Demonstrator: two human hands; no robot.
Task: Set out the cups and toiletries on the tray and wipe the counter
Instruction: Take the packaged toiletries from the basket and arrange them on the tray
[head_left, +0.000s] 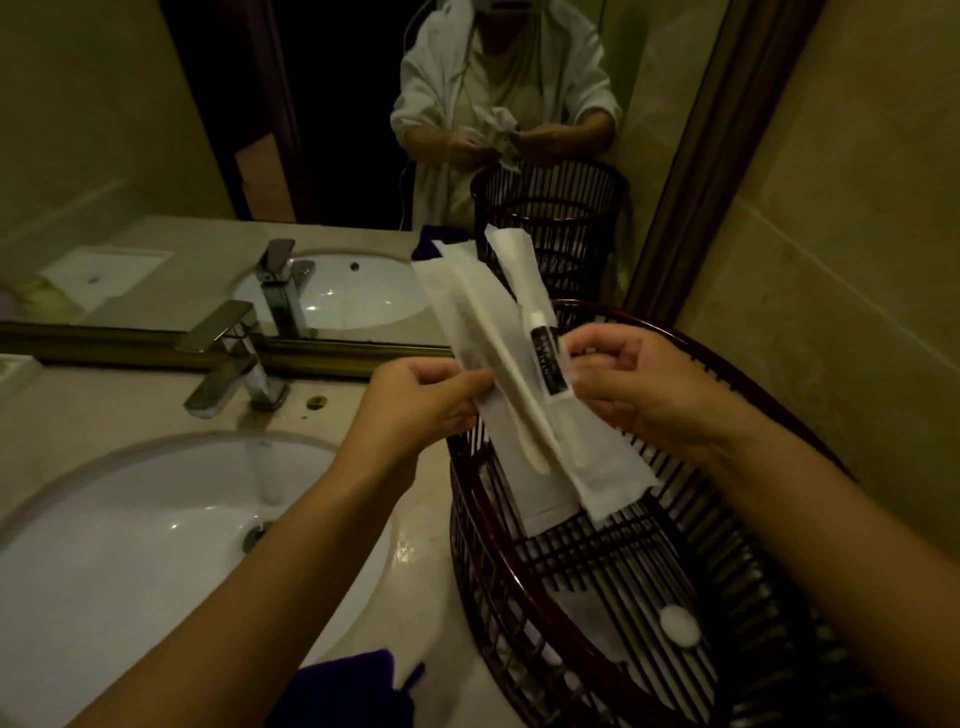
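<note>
Hands: left hand (415, 400) and right hand (639, 384) both pinch wrapped toiletry packets (519, 374) at centre frame.
Below: dark slatted basket (597, 587), lower right.
Desk: beige desk (78, 415), sink (130, 530) lower left, faucet (228, 358), mirror (156, 130) above.

I held two packets (519, 374) up between my hands, my left hand (415, 400) pinching their left edge and my right hand (634, 384) their right edge. One packet overlapped the other, and both slanted away from the grip toward the mirror (363, 156). Directly under the grip stood the basket (597, 613), on the counter (78, 405). A round pad (678, 634) lay in the basket, nearer me than the grip. Left of the grip and below it sat the sink (130, 545), with the tap (228, 358) behind it against the mirror. A cloth (348, 686) lay on the counter between sink and basket, nearest me.
</note>
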